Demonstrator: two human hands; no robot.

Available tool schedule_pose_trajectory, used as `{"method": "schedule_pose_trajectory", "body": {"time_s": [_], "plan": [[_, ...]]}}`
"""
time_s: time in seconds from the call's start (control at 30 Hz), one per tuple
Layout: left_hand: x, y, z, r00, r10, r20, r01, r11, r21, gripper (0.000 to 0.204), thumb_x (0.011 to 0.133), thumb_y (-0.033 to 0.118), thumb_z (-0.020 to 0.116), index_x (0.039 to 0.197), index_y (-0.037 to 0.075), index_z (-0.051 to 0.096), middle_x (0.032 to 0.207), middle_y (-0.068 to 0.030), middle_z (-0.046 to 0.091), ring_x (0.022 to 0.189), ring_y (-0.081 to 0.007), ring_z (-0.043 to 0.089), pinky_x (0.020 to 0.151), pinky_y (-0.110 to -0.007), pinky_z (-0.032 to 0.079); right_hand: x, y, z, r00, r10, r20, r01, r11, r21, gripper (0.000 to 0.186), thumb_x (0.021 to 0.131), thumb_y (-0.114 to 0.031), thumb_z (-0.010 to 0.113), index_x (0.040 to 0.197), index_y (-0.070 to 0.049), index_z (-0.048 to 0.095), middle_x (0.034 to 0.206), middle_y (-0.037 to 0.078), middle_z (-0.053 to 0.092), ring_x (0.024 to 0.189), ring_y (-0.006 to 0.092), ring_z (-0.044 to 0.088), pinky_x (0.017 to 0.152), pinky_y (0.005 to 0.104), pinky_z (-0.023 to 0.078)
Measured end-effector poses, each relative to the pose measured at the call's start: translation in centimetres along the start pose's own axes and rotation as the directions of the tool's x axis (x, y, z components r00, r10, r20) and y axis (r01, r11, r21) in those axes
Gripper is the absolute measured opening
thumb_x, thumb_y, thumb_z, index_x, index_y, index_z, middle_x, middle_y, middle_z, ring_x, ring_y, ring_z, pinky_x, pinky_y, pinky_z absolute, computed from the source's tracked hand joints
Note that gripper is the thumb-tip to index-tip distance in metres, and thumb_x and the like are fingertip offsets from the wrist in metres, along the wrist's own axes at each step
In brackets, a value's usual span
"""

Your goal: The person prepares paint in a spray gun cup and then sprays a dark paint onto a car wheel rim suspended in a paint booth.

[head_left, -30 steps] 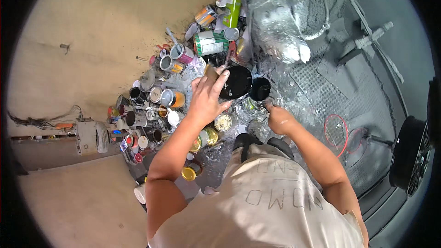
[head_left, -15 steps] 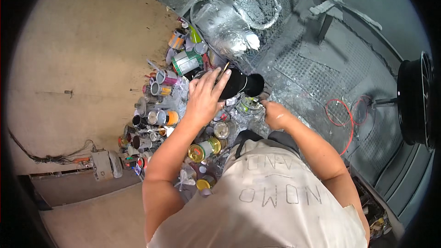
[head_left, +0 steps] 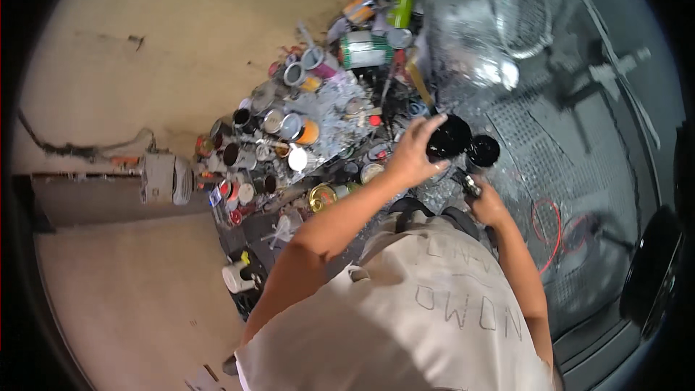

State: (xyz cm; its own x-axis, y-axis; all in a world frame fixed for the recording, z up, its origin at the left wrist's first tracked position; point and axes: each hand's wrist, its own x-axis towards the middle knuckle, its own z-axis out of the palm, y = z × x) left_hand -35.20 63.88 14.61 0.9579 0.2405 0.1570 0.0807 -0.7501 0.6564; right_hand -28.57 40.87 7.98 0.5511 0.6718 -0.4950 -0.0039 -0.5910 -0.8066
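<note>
My left hand (head_left: 418,153) is wrapped round the side of a black-coated paint can (head_left: 450,136). The can's mouth faces up and shows wet, glossy black inside; a flat yellowish stick (head_left: 418,81) rises from its far edge. Just right of the can is a smaller round black cup (head_left: 484,150), also dark inside. Below that cup, my right hand (head_left: 489,204) is closed on a metal piece that looks like a spray gun (head_left: 470,185). Motion blur hides how the cup joins it.
A paint-crusted bench (head_left: 337,112) on the left carries several cans, among them a green-and-white can (head_left: 365,50). A foil-like silver bundle (head_left: 470,36) lies beyond my hands. A red hose (head_left: 554,235) curls on the floor at right, near a black wheel (head_left: 651,268).
The black can was tilted over the smaller cup; now it is more upright and its mouth is visible. Both hands sit farther right in the picture, and the whole view has swung.
</note>
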Motion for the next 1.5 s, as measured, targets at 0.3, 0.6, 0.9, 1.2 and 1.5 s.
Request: {"method": "schedule_pose_trajectory", "body": {"time_s": [0.3,0.6,0.9,1.2,1.5], "plan": [[-5.3,-16.5,-1.4,0.931,-0.294,-0.214,0.261,0.95,-0.171,0.076,0.064,0.015,0.086,0.131,0.014,0.05,0.125,-0.0229,0.048,0.115,-0.0431,0.051,0.099,-0.047,0.045,3.6,3.7,7.7,1.0,-0.014,-0.012,0.015,0.997,0.077,0.051,0.086,-0.001,0.066,0.135,-0.004,0.052,0.11,0.008,0.067,0.096,0.0172,0.061,0.085,0.0318,0.049],[-0.7,-37.3,-8.9,0.676,-0.451,-0.583,0.569,0.822,0.024,0.067,0.064,0.01,0.082,0.124,0.015,0.052,0.129,-0.0261,0.042,0.118,-0.0482,0.046,0.102,-0.05,0.041,1.9,1.7,8.4,0.944,0.203,-0.259,-0.111,0.937,0.332,0.035,0.089,0.003,0.058,0.123,-0.005,0.055,0.102,0.003,0.065,0.084,0.0132,0.06,0.062,0.0282,0.053],[2.0,-44.3,-8.2,0.452,-0.559,-0.695,0.756,0.654,-0.035,0.08,0.063,0.02,0.087,0.132,0.022,0.046,0.136,-0.028,0.04,0.122,-0.0482,0.046,0.099,-0.054,0.043,-1.4,3.2,8.2,0.787,0.228,-0.573,0.157,0.825,0.544,0.033,0.089,0.004,0.047,0.121,0.001,0.053,0.116,0.013,0.061,0.098,0.0191,0.061,0.076,0.0401,0.061],[-1.0,-42.2,-5.9,0.437,-0.579,-0.689,0.795,0.606,-0.004,0.095,0.063,0.021,0.089,0.141,0.025,0.036,0.141,-0.0259,0.04,0.128,-0.0498,0.041,0.105,-0.053,0.037,-3.1,3.8,10.0,0.749,0.39,-0.535,0.048,0.774,0.632,0.019,0.092,-0.004,0.058,0.111,-0.001,0.06,0.103,0.008,0.063,0.09,0.0167,0.063,0.062,0.0351,0.062],[-3.4,-32.3,0.4,0.756,-0.637,0.147,0.647,0.697,-0.309,0.029,0.085,0.018,0.071,0.105,-0.002,0.067,0.093,-0.0164,0.071,0.09,-0.0271,0.066,0.082,-0.037,0.05,-1.2,1.2,11.2,0.771,0.43,-0.47,-0.103,0.812,0.574,0.032,0.089,-0.022,0.075,0.11,-0.002,0.063,0.094,0.007,0.068,0.08,0.0131,0.061,0.073,0.0305,0.051]]}}
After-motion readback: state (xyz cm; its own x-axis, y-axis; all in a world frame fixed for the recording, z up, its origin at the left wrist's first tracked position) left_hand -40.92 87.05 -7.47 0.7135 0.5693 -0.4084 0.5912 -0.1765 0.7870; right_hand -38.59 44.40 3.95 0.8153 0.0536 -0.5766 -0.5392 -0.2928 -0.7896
